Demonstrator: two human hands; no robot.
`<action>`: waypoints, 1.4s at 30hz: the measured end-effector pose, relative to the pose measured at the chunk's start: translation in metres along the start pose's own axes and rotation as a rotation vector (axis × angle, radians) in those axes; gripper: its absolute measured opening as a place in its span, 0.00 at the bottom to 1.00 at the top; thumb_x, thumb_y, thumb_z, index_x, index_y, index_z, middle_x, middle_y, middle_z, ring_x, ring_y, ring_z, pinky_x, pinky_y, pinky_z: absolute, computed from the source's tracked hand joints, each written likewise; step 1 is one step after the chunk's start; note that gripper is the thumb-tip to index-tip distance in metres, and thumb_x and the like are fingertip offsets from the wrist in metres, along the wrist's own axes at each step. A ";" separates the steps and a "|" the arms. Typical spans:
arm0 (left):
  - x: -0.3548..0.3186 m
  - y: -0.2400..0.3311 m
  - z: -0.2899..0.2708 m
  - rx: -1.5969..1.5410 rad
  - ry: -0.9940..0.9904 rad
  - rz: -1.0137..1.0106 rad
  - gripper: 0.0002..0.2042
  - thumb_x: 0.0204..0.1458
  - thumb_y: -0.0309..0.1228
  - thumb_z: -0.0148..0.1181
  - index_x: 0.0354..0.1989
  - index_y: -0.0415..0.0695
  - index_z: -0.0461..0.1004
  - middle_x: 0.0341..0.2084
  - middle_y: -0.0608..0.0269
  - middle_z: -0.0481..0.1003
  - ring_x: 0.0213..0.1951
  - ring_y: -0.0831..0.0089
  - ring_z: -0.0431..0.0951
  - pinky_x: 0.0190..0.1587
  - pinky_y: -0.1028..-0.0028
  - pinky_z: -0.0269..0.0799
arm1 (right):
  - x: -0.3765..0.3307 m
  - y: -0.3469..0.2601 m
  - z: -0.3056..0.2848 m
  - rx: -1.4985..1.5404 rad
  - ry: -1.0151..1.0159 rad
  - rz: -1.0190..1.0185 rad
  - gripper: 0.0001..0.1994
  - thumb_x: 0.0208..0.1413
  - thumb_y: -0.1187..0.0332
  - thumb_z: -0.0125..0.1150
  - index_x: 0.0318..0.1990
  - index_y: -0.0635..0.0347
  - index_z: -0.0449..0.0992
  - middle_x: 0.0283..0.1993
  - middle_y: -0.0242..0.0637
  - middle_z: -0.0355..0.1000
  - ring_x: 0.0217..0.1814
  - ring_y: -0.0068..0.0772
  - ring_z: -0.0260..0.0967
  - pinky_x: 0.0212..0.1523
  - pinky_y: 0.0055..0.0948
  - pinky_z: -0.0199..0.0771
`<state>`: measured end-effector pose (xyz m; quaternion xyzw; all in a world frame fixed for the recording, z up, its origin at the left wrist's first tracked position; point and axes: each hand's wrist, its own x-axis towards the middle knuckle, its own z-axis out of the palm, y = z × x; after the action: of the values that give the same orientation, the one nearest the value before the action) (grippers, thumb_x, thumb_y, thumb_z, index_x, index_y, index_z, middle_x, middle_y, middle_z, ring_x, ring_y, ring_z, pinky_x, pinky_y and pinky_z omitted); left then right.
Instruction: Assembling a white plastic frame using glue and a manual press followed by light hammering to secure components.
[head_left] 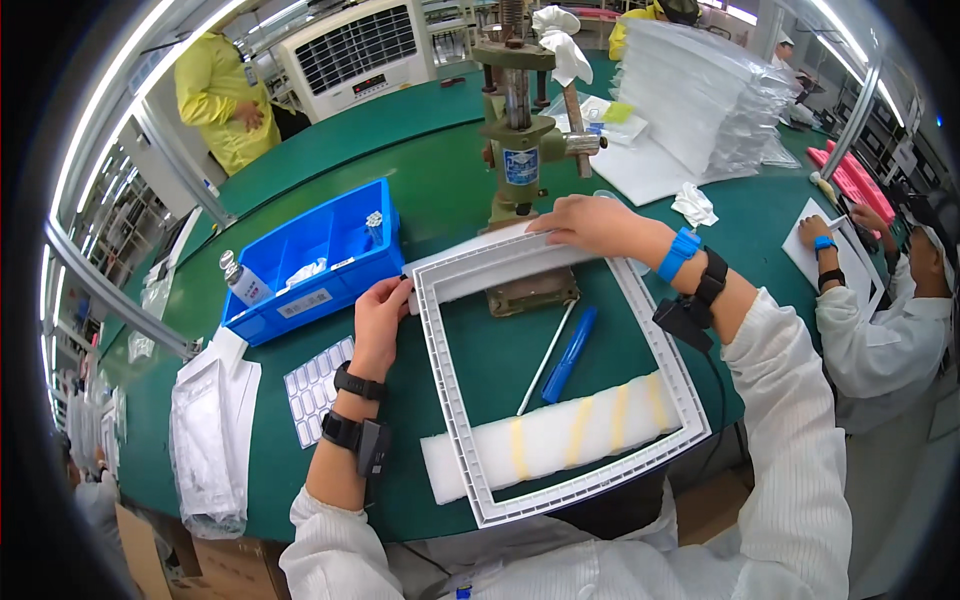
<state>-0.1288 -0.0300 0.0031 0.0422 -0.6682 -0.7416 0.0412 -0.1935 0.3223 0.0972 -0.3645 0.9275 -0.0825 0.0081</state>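
A large white rectangular plastic frame (455, 400) lies flat on the green table, its far edge under a green hand press (520, 140). My left hand (380, 315) grips the frame's far left corner. My right hand (590, 222) lies flat on the frame's far edge beside the press base. Inside the frame lie a blue pen-like tool (570, 355) and a thin white rod (545, 360). A white foam block with yellow stripes (550, 440) rests under the frame's near side.
A blue bin (310, 265) with small parts sits to the left, a small bottle (240, 280) beside it. White bags (210, 430) and a sheet of labels (310, 390) lie near left. Stacked white frames (700, 90) stand far right. A co-worker's hands (820, 235) work at right.
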 end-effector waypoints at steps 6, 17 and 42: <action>0.003 -0.007 -0.010 0.016 0.007 -0.027 0.15 0.58 0.30 0.63 0.47 0.30 0.77 0.37 0.62 0.79 0.36 0.78 0.78 0.42 0.78 0.74 | -0.005 0.001 -0.001 0.012 -0.029 0.006 0.18 0.65 0.59 0.53 0.62 0.32 0.73 0.44 0.41 0.72 0.51 0.46 0.71 0.51 0.42 0.72; -0.007 -0.002 0.007 -0.011 0.052 0.000 0.14 0.57 0.30 0.64 0.46 0.31 0.77 0.39 0.60 0.80 0.38 0.76 0.79 0.42 0.77 0.75 | -0.018 0.012 0.000 0.001 -0.026 0.013 0.20 0.65 0.60 0.53 0.63 0.32 0.72 0.42 0.41 0.72 0.51 0.46 0.70 0.50 0.43 0.73; 0.026 0.057 0.122 0.658 -0.216 0.401 0.11 0.54 0.28 0.65 0.42 0.32 0.81 0.32 0.59 0.82 0.35 0.77 0.80 0.40 0.78 0.73 | 0.088 0.054 -0.129 0.776 1.058 0.293 0.24 0.60 0.51 0.53 0.53 0.61 0.76 0.48 0.45 0.78 0.46 0.43 0.76 0.49 0.36 0.73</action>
<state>-0.1691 0.0813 0.0725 -0.1561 -0.8656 -0.4655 0.0988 -0.3040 0.3207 0.2193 -0.1160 0.7496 -0.5754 -0.3058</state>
